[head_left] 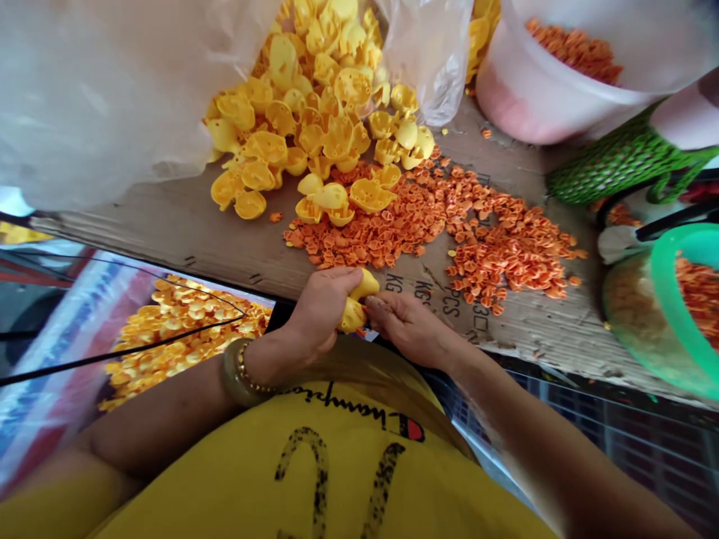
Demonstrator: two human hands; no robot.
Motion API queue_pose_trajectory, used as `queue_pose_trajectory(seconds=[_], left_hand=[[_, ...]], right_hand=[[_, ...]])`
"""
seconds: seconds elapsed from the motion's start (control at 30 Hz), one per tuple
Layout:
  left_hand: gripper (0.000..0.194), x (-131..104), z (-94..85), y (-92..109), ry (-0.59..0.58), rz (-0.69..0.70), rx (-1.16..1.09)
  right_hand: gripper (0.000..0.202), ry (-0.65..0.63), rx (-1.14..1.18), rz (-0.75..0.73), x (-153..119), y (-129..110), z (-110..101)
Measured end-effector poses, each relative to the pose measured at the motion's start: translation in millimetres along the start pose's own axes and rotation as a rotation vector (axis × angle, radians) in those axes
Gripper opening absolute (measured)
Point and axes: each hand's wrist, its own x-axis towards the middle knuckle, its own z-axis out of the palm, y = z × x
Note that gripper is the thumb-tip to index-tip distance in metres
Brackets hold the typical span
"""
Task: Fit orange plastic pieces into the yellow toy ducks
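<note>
My left hand [311,311] is wrapped round a yellow plastic toy shell [366,284] with rounded lobes, close to my body at the table's front edge. The fingers of my right hand [401,322] are pinched together against the shell's right side. Whatever lies between those fingertips is too small and covered to make out. Just beyond my hands, small orange plastic pieces [387,224] are spread over the cardboard tabletop [168,217]. Behind them rises a heap of hollow yellow shells [314,112], some turned open side up.
A clear plastic bag [112,90] stands at the left. At the right are a white tub [539,105] with orange pieces, a green woven basket [607,161] and a green-rimmed container [657,299]. Below left, many yellow shells [185,329] fill an open sack.
</note>
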Motion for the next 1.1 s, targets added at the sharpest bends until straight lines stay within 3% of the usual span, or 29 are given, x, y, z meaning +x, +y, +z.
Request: queue_pose_trajectory(seconds=[0.3,0.53,0.7,0.77,0.87,1.0,1.1], left_hand=[[0.023,-4.6,-1.7,-4.4,-0.051,0.11,0.124],[0.024,-16.5,-10.9,-4.4,-0.011,0.349,0.316],[0.021,-15.9,-13.0,-5.0,-0.06,0.227,0.158],[0.021,-14.3,-13.5,-5.4,-0.065,0.187,0.126],[0.022,-13.6,-13.4,-5.6,-0.049,0.226,0.162],[0.024,-15.9,-12.8,-8.1,-0.018,0.387,0.3],[0.024,-18.3,-15.0,-12.5,0.014,0.488,0.401]], right_hand=[[0.038,0.075,-0.184,-0.026,-5.3,0.0,12.8],[0.034,0.098,-0.138,-0.033,-2.0,-6.9,21.5],[0.047,-0.07,0.216,0.055,-5.5,-2.2,14.1],[0.049,-0.108,0.255,0.098,-6.6,-0.7,12.7],[0.049,-0.044,0.15,0.032,-5.9,-0.6,15.9],[0.042,0.128,-0.019,-0.058,-2.2,-1.9,25.3],[0.04,0.16,-0.054,-0.073,1.6,-3.0,30.2]])
